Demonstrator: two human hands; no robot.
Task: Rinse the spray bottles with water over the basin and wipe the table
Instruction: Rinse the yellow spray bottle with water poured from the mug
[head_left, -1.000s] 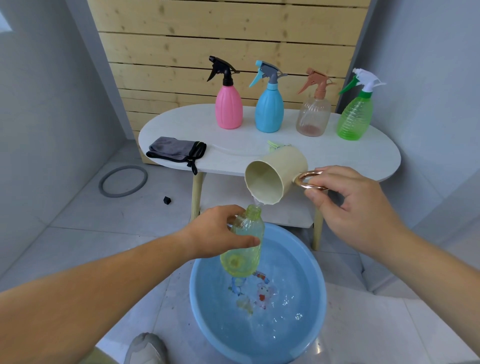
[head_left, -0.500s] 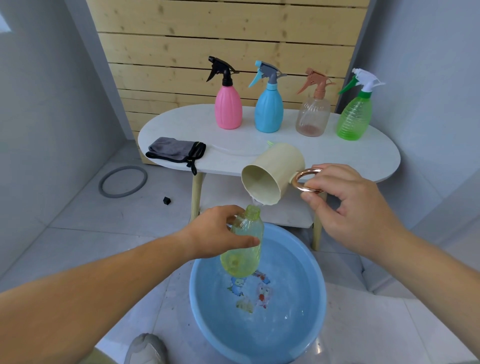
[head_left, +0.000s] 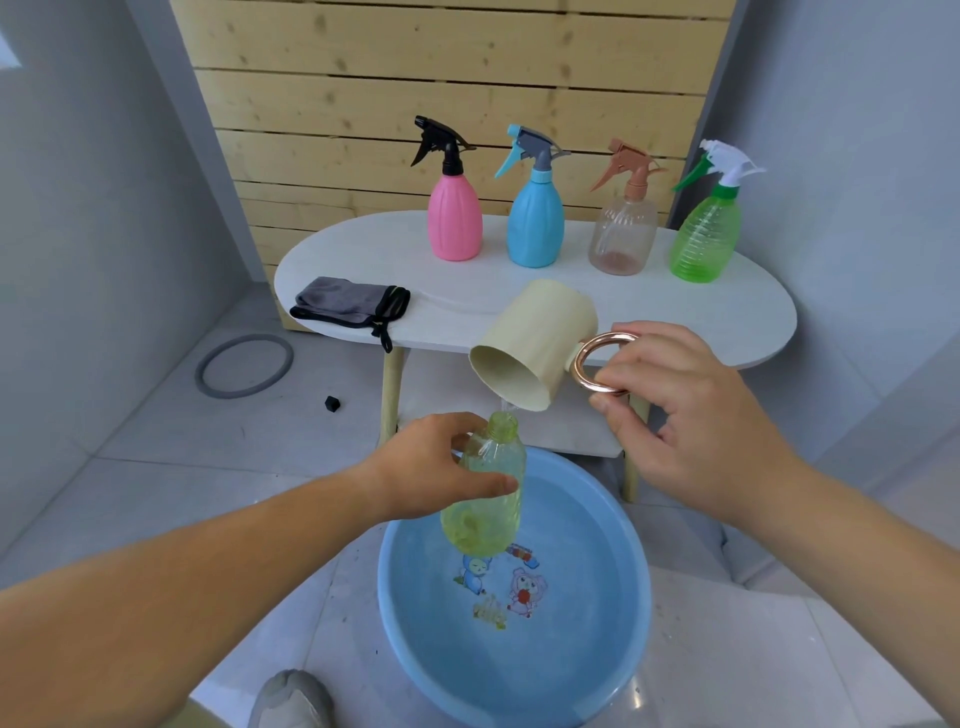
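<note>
My left hand (head_left: 434, 470) grips a yellow-green bottle (head_left: 488, 499) with its spray head off, held upright over the blue basin (head_left: 631, 587). My right hand (head_left: 680, 410) pinches the copper ring handle of a cream cup (head_left: 535, 343), tipped mouth-down just above the bottle's neck. A thin stream of water runs from the cup's rim into the open neck. On the white oval table (head_left: 727, 317) stand several spray bottles: pink (head_left: 453, 218), blue (head_left: 535, 223), clear brown (head_left: 623, 234) and green (head_left: 706, 239). A folded grey cloth (head_left: 348, 304) lies at the table's left end.
The basin sits on the tiled floor in front of the table, with water and cartoon stickers in its bottom. A grey ring (head_left: 244, 366) and a small black piece (head_left: 332, 403) lie on the floor to the left. My shoe (head_left: 291, 699) is beside the basin.
The cup has tipped further, its mouth turned lower over the bottle neck, and my right hand has shifted slightly left. The bottle and my left hand stay put. The basin water is calmer.
</note>
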